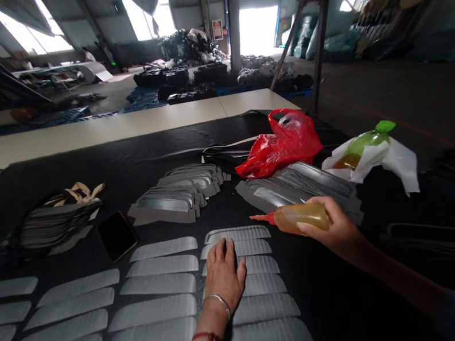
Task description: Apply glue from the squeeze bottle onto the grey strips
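My left hand (222,273) lies palm down, fingers stretched out, on the upper pieces of a column of grey, round-ended flat pieces (265,306). To its right, my right hand (336,228) is wrapped round a squeeze bottle (299,218) of amber liquid. The bottle is tilted on its side, and its red nozzle (268,218) points left, above the top of that column. More grey pieces (151,313) lie in overlapping columns to the left. Behind the hands are stacks of similar grey pieces (171,198), another stack (294,182) lying just beyond the bottle.
A red plastic bag (282,144) rests on the black-covered table (120,153). Right of it lies a green-capped bottle (365,146) in white wrapping. A phone (117,236) and a dark bundle with beige straps (61,221) are at left. A metal frame (317,45) stands behind.
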`<action>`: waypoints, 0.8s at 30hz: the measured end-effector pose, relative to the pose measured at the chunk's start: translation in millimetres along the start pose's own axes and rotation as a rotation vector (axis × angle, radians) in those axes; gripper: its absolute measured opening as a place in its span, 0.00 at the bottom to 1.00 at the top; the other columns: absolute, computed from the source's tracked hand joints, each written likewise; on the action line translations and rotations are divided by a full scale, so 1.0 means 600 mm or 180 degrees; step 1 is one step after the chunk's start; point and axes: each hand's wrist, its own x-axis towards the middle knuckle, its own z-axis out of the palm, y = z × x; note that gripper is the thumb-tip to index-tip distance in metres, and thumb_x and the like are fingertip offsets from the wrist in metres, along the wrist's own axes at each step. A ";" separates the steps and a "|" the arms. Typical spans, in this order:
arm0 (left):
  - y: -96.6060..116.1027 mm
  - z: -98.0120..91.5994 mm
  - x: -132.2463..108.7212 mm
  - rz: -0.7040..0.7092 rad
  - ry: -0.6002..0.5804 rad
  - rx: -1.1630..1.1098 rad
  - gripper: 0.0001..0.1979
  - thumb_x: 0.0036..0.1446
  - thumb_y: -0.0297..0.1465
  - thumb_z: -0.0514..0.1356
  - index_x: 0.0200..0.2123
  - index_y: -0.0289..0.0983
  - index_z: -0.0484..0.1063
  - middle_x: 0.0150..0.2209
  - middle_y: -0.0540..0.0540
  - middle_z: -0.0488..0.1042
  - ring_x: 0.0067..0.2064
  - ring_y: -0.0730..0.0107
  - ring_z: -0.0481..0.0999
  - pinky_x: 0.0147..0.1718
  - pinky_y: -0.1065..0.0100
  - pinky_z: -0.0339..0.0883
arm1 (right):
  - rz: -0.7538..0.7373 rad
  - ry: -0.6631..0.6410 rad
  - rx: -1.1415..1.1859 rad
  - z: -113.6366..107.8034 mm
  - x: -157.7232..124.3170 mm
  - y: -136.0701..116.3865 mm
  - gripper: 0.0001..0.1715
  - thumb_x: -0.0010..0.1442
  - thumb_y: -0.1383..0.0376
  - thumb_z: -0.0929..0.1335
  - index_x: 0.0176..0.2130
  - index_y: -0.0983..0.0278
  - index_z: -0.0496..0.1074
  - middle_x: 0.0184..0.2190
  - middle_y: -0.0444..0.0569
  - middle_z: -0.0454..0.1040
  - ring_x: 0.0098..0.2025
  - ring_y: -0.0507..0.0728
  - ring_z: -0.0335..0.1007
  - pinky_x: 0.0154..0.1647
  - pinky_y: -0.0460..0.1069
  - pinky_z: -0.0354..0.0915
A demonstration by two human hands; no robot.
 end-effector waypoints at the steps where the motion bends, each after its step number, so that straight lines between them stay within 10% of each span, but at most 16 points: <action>1: -0.001 -0.001 0.000 0.0010 -0.0009 -0.0035 0.23 0.59 0.36 0.51 0.55 0.32 0.61 0.53 0.36 0.62 0.54 0.53 0.60 0.53 0.50 0.58 | 0.0120 0.0018 0.0161 0.001 0.000 0.000 0.24 0.48 0.57 0.69 0.44 0.59 0.60 0.37 0.48 0.70 0.35 0.59 0.72 0.33 0.53 0.71; 11: 0.032 -0.049 -0.021 0.0068 -0.0281 -0.0054 0.21 0.57 0.32 0.54 0.53 0.33 0.61 0.53 0.36 0.63 0.55 0.52 0.61 0.54 0.50 0.58 | -0.0153 -0.0428 0.0269 0.048 0.002 -0.040 0.23 0.49 0.57 0.69 0.43 0.58 0.60 0.37 0.48 0.69 0.36 0.58 0.71 0.37 0.54 0.71; 24: 0.040 -0.025 -0.056 -0.0257 -0.0233 -0.0288 0.24 0.56 0.32 0.55 0.55 0.33 0.60 0.55 0.35 0.62 0.58 0.50 0.59 0.55 0.47 0.57 | -0.1036 -0.0985 -0.0255 0.154 -0.004 -0.082 0.24 0.46 0.61 0.68 0.44 0.59 0.60 0.40 0.50 0.67 0.41 0.59 0.68 0.41 0.55 0.67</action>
